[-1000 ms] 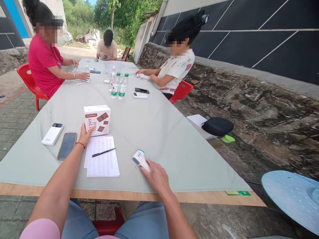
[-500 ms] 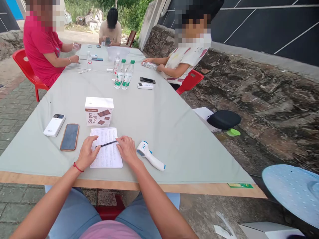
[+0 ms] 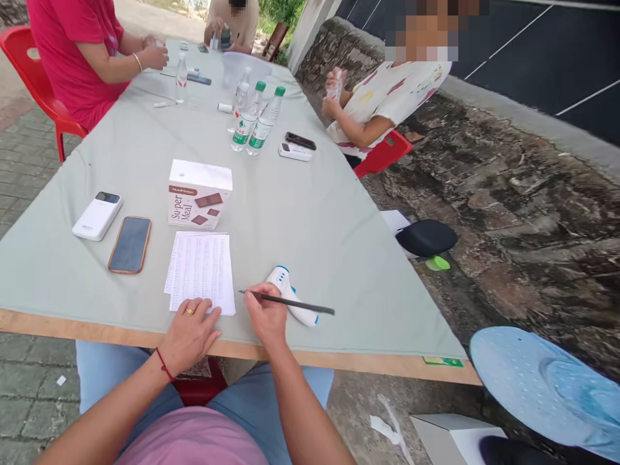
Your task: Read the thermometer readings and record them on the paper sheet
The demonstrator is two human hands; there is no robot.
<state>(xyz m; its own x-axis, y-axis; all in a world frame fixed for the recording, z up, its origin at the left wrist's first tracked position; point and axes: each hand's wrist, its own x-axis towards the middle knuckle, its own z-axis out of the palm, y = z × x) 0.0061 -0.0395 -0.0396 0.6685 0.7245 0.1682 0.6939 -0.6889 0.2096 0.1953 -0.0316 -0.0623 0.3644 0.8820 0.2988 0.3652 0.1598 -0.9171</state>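
Observation:
In the head view my right hand (image 3: 266,316) is closed around a black pen (image 3: 303,305), its tip pointing left, just right of the papers. My left hand (image 3: 194,332) lies with fingers extended over the lower edge of the printed sheets (image 3: 203,268), which are covered in columns of small text. A white and blue infrared thermometer (image 3: 305,315) lies right beside my right hand, which partly covers it. Behind the sheets stands a white "Super Meal" box (image 3: 199,194). To the left lie a phone (image 3: 130,245) in an orange-brown case and a white power bank (image 3: 97,216).
Two green-capped water bottles (image 3: 260,123) stand mid-table, near a phone and a white device (image 3: 295,152). Three people sit around the far part of the table; the one on the right holds a clear, crumpled-looking item (image 3: 336,85). A light blue hat (image 3: 542,381) is at lower right.
The pen has passed from between both hands into my right hand, which moved right. My left hand came down to the papers' lower edge. The sheets have fanned slightly. The person at right raised their hands.

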